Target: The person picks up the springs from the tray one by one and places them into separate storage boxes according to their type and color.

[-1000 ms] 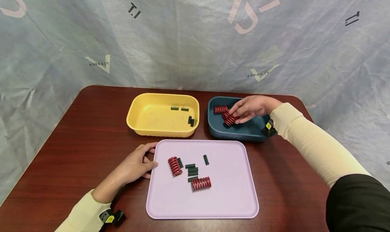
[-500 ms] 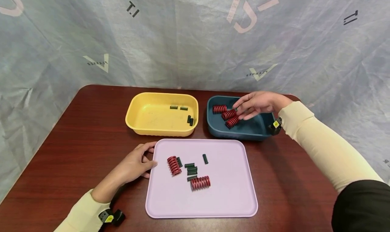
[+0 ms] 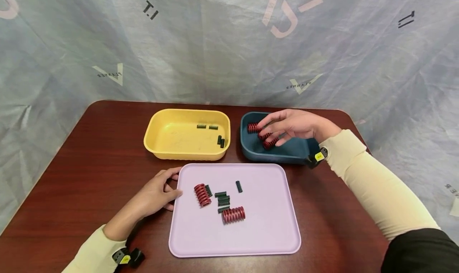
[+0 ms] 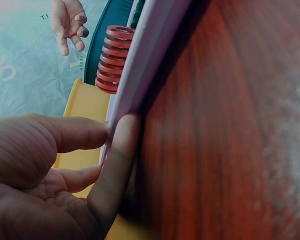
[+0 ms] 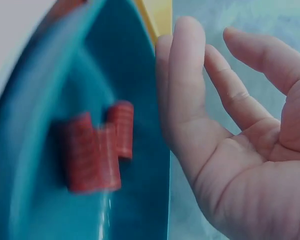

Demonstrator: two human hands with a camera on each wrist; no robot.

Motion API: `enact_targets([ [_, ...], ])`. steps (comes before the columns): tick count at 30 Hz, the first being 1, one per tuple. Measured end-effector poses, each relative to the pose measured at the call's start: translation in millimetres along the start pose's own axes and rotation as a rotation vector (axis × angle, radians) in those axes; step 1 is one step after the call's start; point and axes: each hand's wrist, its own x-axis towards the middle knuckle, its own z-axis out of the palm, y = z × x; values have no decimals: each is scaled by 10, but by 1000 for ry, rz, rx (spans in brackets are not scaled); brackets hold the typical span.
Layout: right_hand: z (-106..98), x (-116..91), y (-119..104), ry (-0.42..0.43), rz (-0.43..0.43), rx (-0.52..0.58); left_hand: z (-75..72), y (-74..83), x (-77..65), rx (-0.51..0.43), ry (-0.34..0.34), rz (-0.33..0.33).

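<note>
My left hand [image 3: 155,194] holds the left edge of a lilac tray [image 3: 265,229], thumb on the rim and fingers against the side. On the tray lie two thick red coil springs [image 3: 233,215] and several small dark green springs [image 3: 239,186]. My right hand [image 3: 292,124] hovers over the dark blue bin [image 3: 276,158] with fingers spread and nothing in them. Inside that bin, three red springs [image 5: 123,129] lie close together in the right wrist view, blurred; the head view shows them partly behind my fingers. Another red spring on the tray [image 4: 114,60] shows in the left wrist view.
A yellow bin [image 3: 168,139] stands left of the blue one, with several small green springs [image 3: 213,127] in its right half. Both bins sit behind the tray on a brown wooden table [image 3: 89,157]. A grey printed cloth [image 3: 201,46] hangs behind the table.
My right hand let go of a red spring in the blue bin and lifted off, then moved slightly left above the springs. The left hand stays at the tray; the head view shifted slightly.
</note>
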Motion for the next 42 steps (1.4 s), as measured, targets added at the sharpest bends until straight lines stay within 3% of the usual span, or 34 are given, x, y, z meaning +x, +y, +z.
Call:
enact_targets([
  [8,387,21,-6,-96,-81,-13,-16,-18,-8,-11,-1,-11],
  [20,753,100,48,-161,-143,29,-40,-59,-18,-11,-1,-14],
  [27,989,248,105,-210,-167,93,-61,-80,-30,-13,2,-12],
  [33,1225,420,159,-285,-170,116,-81,-99,-31,-17,4,-13],
  [42,1546,674,234,-351,-109,100,-91,-114,-28,-20,-1,-24],
])
